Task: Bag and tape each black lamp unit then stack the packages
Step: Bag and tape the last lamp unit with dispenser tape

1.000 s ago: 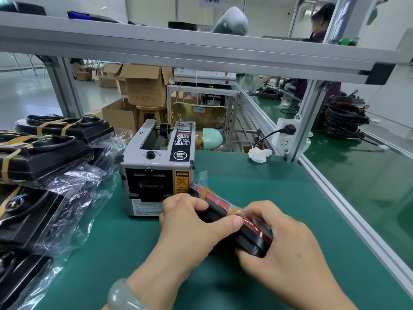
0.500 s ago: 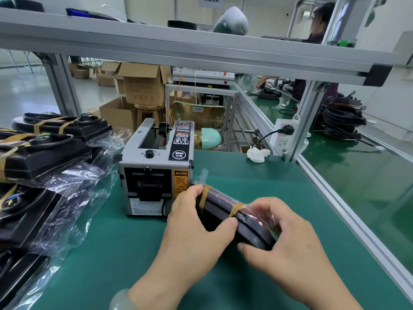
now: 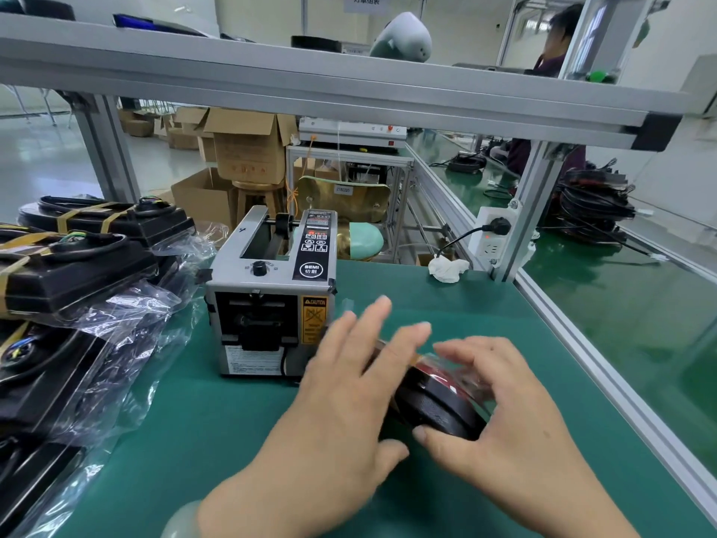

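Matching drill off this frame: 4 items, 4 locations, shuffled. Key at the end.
1 tape dispenser
2 bagged lamp unit
3 taped packages
4 white tissue

A stacked at the left of the green bench
B beside the socket, far edge
C between left hand and right hand
D mid-bench, caution label facing the camera

Pairs: 1-D, 2-C, 3-A, 4-B
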The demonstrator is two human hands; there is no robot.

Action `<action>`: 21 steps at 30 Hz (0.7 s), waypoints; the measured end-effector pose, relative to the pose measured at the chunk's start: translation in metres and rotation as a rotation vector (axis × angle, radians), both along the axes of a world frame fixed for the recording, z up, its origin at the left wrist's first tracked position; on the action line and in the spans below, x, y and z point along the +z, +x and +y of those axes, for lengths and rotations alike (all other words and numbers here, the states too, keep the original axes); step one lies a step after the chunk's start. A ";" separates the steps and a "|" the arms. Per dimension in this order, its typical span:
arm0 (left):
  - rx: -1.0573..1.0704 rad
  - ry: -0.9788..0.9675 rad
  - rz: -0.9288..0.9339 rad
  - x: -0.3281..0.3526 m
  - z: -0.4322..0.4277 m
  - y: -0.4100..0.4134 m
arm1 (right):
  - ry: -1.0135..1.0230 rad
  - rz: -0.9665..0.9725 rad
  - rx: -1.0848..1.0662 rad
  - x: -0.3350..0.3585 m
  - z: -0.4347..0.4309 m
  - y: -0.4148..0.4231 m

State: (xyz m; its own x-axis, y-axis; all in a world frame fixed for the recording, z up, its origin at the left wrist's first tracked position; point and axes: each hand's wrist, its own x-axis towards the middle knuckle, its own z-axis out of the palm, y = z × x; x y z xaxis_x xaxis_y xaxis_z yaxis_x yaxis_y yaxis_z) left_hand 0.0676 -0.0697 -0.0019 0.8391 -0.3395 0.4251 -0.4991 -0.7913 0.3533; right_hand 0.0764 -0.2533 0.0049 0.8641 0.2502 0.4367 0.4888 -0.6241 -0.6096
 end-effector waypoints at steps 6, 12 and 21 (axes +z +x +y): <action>0.081 -0.099 -0.139 -0.010 0.008 0.003 | 0.561 -0.085 0.194 0.001 -0.007 0.001; 0.178 -0.503 0.023 -0.015 0.008 0.001 | 0.404 -0.468 0.083 0.007 -0.005 0.001; 0.066 -0.734 0.145 -0.005 0.017 0.008 | 0.309 -0.139 0.288 0.007 0.002 -0.004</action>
State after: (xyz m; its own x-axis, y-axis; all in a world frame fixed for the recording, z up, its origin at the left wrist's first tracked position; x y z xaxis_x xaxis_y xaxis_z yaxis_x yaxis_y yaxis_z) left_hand 0.0761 -0.0531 -0.0066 0.9126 0.0417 0.4067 -0.3672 -0.3535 0.8603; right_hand 0.0728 -0.2510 0.0118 0.7063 0.3116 0.6356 0.7063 -0.2491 -0.6627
